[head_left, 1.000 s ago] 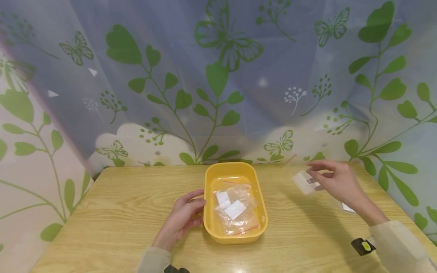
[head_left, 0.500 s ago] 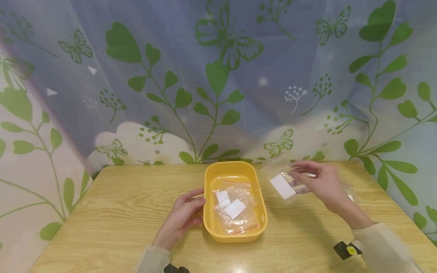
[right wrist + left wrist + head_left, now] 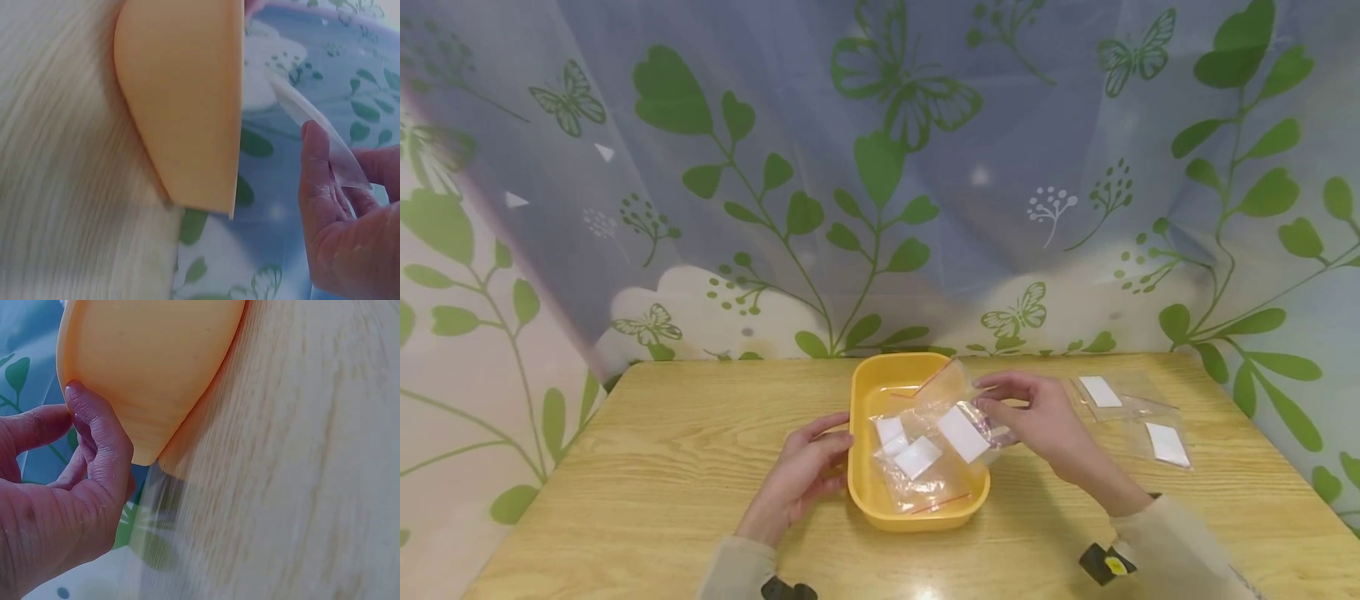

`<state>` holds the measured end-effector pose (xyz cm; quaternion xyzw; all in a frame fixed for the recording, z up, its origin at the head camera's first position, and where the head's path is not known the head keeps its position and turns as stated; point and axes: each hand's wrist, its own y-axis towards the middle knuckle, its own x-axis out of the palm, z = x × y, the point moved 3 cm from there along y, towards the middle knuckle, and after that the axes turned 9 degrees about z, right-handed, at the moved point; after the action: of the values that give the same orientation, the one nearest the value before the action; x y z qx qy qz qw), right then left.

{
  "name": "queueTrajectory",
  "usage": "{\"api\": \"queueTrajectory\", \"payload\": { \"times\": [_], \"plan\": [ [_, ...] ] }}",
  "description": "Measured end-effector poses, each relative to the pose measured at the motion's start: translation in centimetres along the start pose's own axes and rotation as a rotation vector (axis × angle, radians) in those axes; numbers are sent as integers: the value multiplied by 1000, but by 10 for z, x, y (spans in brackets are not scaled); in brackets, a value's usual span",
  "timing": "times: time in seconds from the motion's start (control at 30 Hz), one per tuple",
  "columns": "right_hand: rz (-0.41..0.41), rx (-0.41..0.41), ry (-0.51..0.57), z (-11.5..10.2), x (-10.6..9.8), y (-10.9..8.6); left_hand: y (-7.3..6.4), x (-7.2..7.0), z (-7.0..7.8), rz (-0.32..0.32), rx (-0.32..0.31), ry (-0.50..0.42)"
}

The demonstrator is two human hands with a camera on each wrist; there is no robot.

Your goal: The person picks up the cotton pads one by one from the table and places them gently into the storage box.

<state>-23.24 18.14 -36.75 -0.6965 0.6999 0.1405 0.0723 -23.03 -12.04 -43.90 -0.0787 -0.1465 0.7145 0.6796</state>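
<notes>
A yellow plastic tub point(image 3: 917, 522) stands on the wooden table, with clear zip bags point(image 3: 917, 458) bearing white labels lying inside. My left hand point(image 3: 805, 471) rests against the tub's left side; in the left wrist view, thumb and fingertips touch the outer wall near the rim. Between thumb and fingers my right hand point(image 3: 1037, 417) pinches another clear zip bag point(image 3: 964, 433) with a white label, held over the tub's right rim. The right wrist view shows this bag point(image 3: 322, 131) raised above rim height, beside the tub wall point(image 3: 181, 106).
Two more clear zip bags, one with a white label point(image 3: 1100, 392) and one with a label point(image 3: 1167, 444) nearer, lie on the table point(image 3: 700, 467) at the right. A patterned cloth point(image 3: 745, 167) with leaves and butterflies hangs behind the table.
My right hand has carried the pinched bag leftward from the table's right side to over the tub, uncovering the two bags there. The left hand and tub have stayed put.
</notes>
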Motion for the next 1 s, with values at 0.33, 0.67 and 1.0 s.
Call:
{"api": "queueTrajectory", "payload": {
  "times": [0.33, 0.67, 1.0],
  "plan": [
    [-30, 6, -75, 1, 40, 3, 1, 2, -1, -14, -1, -19],
    [-99, -2, -103, 2, 73, 11, 3, 1, -1, -21, -3, -27],
    [-93, -218, -408, 6, 80, 17, 5, 1, -2, -25, -3, -23]
  ]
}}
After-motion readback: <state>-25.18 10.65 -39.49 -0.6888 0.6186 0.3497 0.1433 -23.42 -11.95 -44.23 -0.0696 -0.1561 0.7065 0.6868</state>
